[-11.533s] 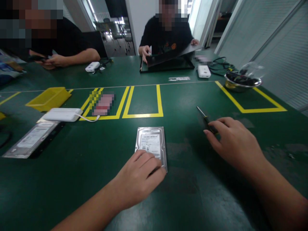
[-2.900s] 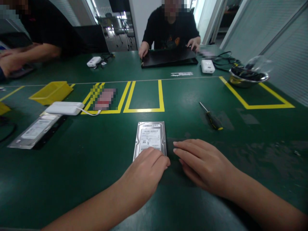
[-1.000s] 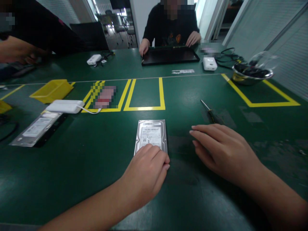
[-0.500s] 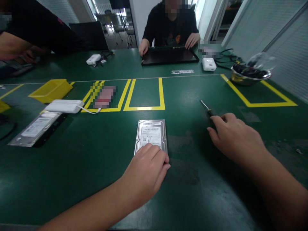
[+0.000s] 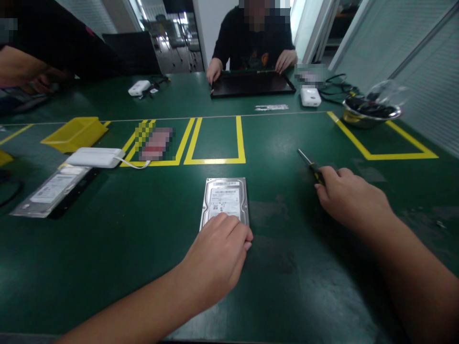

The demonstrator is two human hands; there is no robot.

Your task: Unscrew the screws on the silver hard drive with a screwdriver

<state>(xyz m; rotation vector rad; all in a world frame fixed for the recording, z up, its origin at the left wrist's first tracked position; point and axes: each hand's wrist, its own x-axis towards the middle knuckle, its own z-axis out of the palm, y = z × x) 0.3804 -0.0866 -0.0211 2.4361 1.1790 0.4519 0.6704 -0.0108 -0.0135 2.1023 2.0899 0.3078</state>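
One hand to each item: a person's left hand (image 5: 217, 258) bends over the near end of a silver hard drive (image 5: 224, 197), lying label up on a green worktop (image 5: 136, 258), while the right hand (image 5: 353, 193) has its grip narrowed around the dark handle of a screwdriver (image 5: 311, 168). The drive sits close in front of the person, near the middle, well apart from the screwdriver to its right. The left hand's fingers are curled and touch the drive, but its palm side is hidden; whether that grip is firm or merely resting cannot be told. The screwdriver's metal shaft points away and to the left.

Beyond the drive, yellow tape (image 5: 215, 161) marks out shapes on the worktop. At left, a white power bank (image 5: 95, 157) with a white cable (image 5: 134, 165) overlaps the far end of a labelled silver unit (image 5: 53, 188); a yellow bin (image 5: 73, 135) is just behind. At right, a metal bowl (image 5: 355, 119) holds dark items (image 5: 373, 109). Across the worktop, a co-worker in a dark shirt (image 5: 254, 50) has both hands on a black panel (image 5: 253, 84), near a white box (image 5: 311, 97).
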